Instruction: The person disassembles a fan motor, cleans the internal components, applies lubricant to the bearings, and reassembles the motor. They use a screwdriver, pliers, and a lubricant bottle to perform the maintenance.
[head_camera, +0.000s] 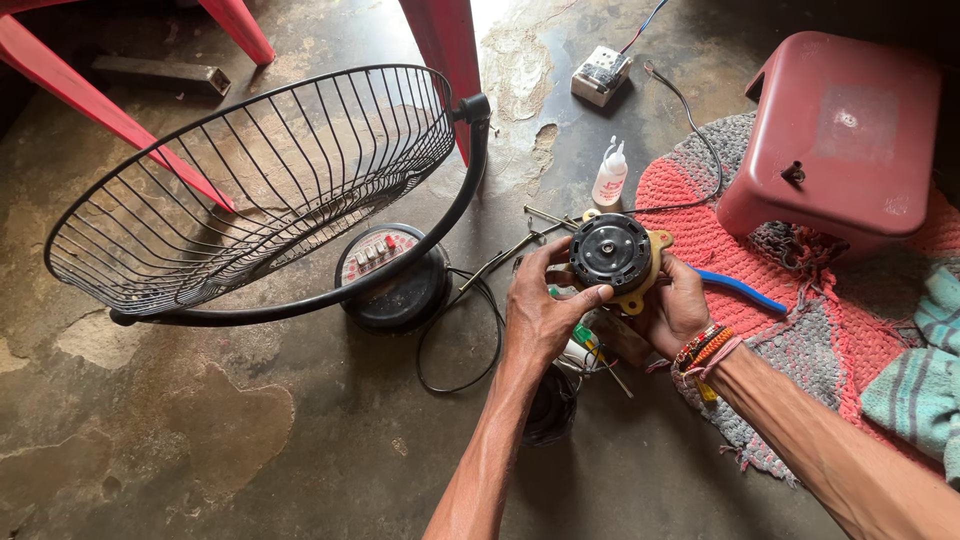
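Observation:
Both my hands hold a round fan motor (612, 253), black at its face with a yellowish mounting flange. My left hand (545, 310) grips its left side, thumb along the lower edge. My right hand (680, 312) cups it from the right and below; beaded bracelets sit on that wrist. Under the motor lie small parts, a green-tipped piece (584, 335) and thin metal rods (540, 232), partly hidden by my hands. A black round part (550, 408) sits on the floor under my left forearm.
A black wire fan guard (262, 180) leans on the fan base with buttons (392, 280) at left. A small white bottle (609, 176), a grey electrical box (600, 74), a red plastic stool (835, 140), a blue-handled tool (742, 290), a woven mat (800, 300) and red chair legs (445, 50) surround me.

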